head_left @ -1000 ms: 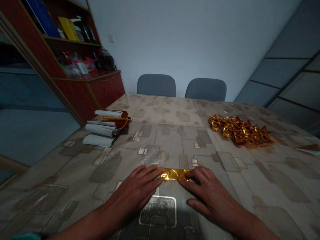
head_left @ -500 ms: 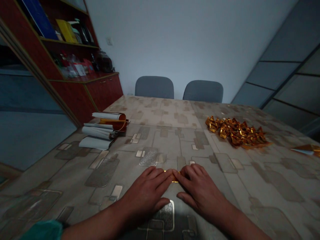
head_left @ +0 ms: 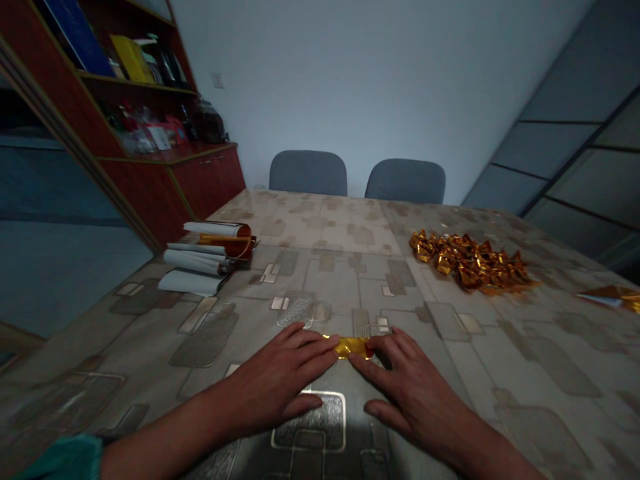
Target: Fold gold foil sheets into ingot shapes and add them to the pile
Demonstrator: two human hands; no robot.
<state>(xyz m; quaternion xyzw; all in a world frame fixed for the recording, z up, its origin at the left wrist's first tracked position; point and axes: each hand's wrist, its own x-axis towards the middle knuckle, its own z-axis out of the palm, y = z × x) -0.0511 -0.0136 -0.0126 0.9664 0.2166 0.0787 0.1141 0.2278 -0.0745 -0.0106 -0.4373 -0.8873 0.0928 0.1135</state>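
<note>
A small folded strip of shiny gold foil paper (head_left: 353,347) lies flat on the table in front of me. My left hand (head_left: 287,367) rests over its left end, fingers stretched out and pressing down, with the thumb apart. At the other end is my right hand (head_left: 407,373), its index finger on the strip's near edge and the other fingers bent at the right end. The right thumb stands away from the strip. Both hands are open, and the strip's middle shows between them.
A cluster of folded gold foil pieces (head_left: 475,263) sits at the right. Another foil piece (head_left: 613,295) lies at the far right edge. To the left is a pile of bent, white-backed foil sheets (head_left: 200,257). Two grey chairs (head_left: 307,173) stand behind the table.
My hands have moved apart along the strip, the left one leftward and the right one slightly rightward. More of the gold surface shows between them.
</note>
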